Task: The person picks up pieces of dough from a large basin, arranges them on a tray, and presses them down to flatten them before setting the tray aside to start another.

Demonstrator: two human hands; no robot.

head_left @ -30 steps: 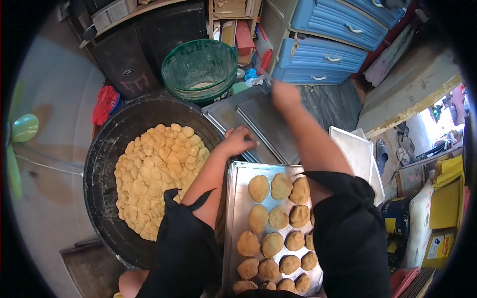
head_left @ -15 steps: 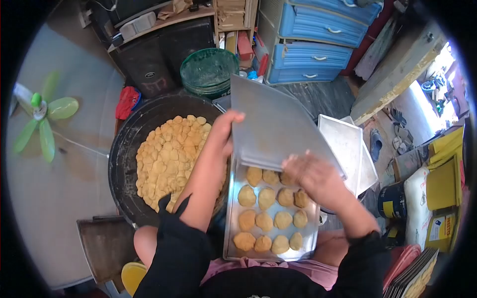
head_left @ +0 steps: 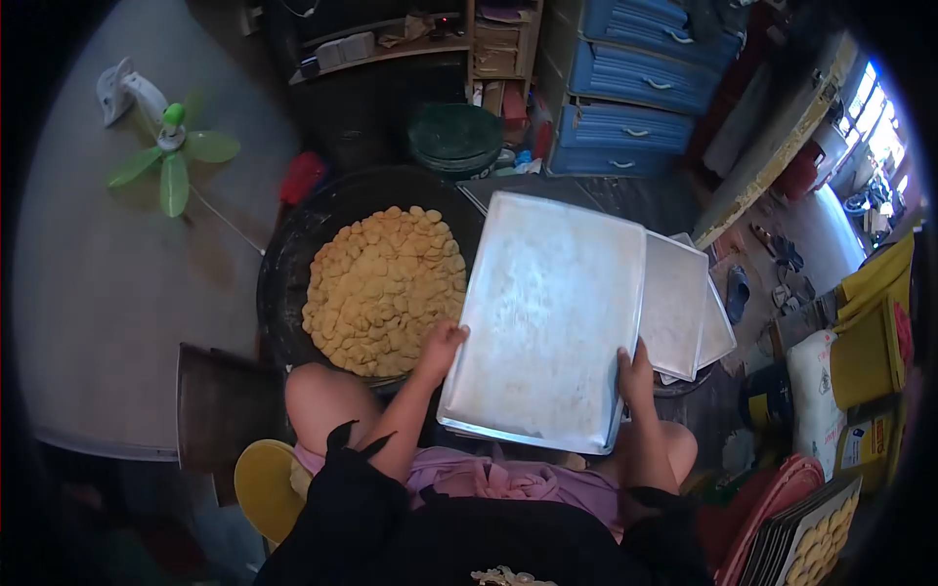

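A bare metal tray [head_left: 547,317] lies flat over my lap, with another tray's edge just showing beneath its near side. My left hand [head_left: 445,347] is closed on the tray's left edge. On the right edge, my right hand [head_left: 633,369] grips the same tray, fingers partly hidden by the rim. To the left, a heap of round, light-brown dough pieces [head_left: 386,288] fills the middle of a large black basin [head_left: 283,283]. The dough pieces on the lower tray are almost entirely covered.
More flat trays [head_left: 674,293] lie to the right. A green basin [head_left: 454,137] stands behind, beside blue drawers [head_left: 625,122]. A green-bladed fan [head_left: 171,146] is at the left. Front right holds stacked trays [head_left: 821,537]; a yellow round object [head_left: 266,488] is front left.
The tilted tray has come down flat over the tray of dough pieces. Both my hands have moved down to its sides. The camera view has shifted.
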